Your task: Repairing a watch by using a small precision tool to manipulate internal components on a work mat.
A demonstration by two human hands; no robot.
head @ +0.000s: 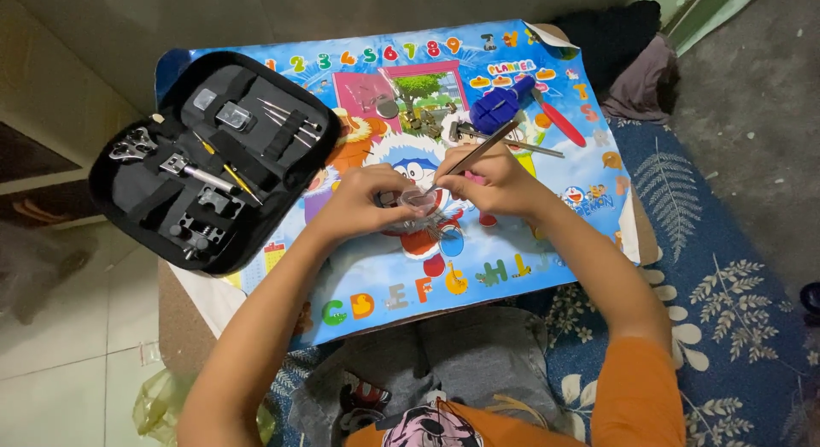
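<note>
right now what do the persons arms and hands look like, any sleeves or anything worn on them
Both arms are bare from the short sleeves down. The sleeves belong to an orange t-shirt. The left hand and right hand wear no gloves, and no rings, watch or bracelet show at the wrists.

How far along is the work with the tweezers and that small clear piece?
Done: the black tool case lies open, and a blue tool and red tool lie out on the cartoon mat. In hand: the left hand steadies a small clear piece; the right hand works tweezers into it. What's left: too small to tell.
</note>
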